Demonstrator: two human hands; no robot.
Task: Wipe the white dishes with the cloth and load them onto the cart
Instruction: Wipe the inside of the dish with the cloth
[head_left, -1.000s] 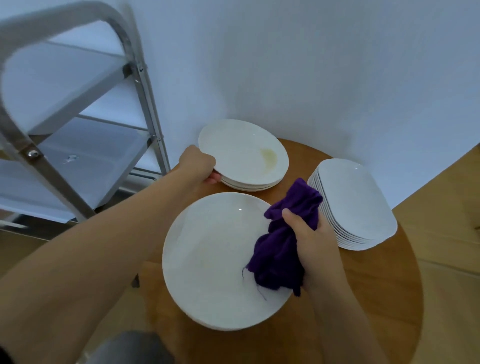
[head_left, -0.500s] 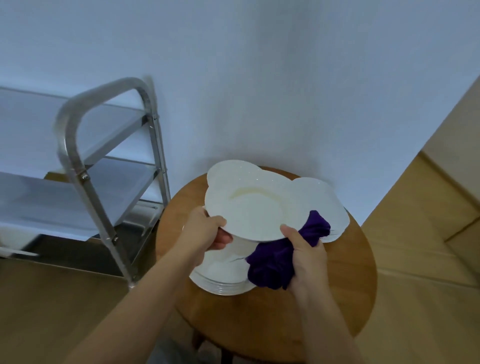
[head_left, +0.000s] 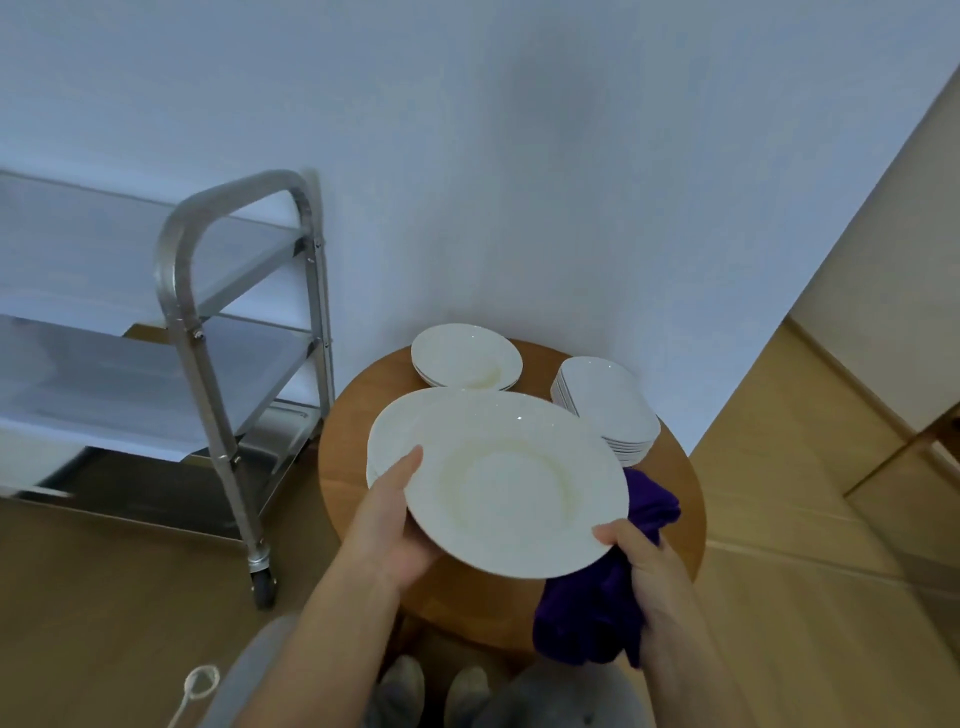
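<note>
A round white plate (head_left: 514, 483) is lifted above the wooden table (head_left: 675, 478). My left hand (head_left: 392, 525) grips its left rim, thumb on top. My right hand (head_left: 641, 566) holds the purple cloth (head_left: 597, 613) against the plate's right underside, thumb on the rim. Under the raised plate a stack of large white plates (head_left: 376, 447) shows at the left. Behind it lies a small stack of round plates (head_left: 465, 356), and a stack of oblong dishes (head_left: 605, 405) sits at the right. The steel cart (head_left: 182, 291) stands to the left with bare shelves.
A white wall rises right behind the table. The cart's caster (head_left: 262, 587) rests on the wooden floor near the table's left edge. My feet (head_left: 434, 691) show below the table. A white cord loop (head_left: 200, 683) lies on the floor at lower left.
The plate taken off the rear stack has come toward me and now hangs level above the front stack. My right hand with the cloth has slid under its right edge. The camera has pulled back.
</note>
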